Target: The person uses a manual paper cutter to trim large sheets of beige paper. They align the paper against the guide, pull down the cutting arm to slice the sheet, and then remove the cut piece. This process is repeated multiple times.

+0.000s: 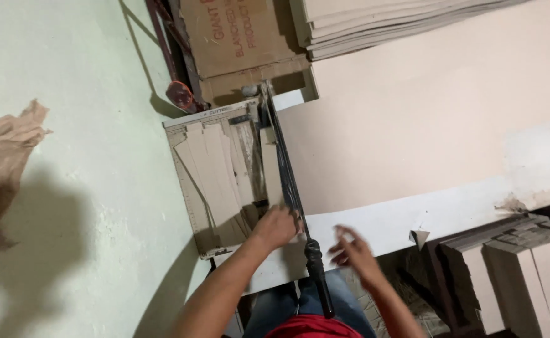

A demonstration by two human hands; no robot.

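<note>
Cardboard strips point(215, 178) are lying on the paper cutter point(190, 188) — partly hidden under the left hand point(276, 226), fingers curled, grip unclear. The right hand point(352, 253) is hovering blurred, fingers spread — near the cutter's lever handle point(317, 275).

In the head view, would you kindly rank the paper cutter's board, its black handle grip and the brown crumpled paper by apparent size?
1. Paper cutter's board.
2. Brown crumpled paper, partly cut off by the frame edge, so only roughly ranked.
3. Black handle grip.

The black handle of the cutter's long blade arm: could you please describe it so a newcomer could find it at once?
Start at the grey paper cutter board against the pale green wall. A long dark blade arm runs along its right edge toward the person. It ends in the black handle, between the left hand and right hand, the only rounded black grip among flat tan cardboard strips.
</note>
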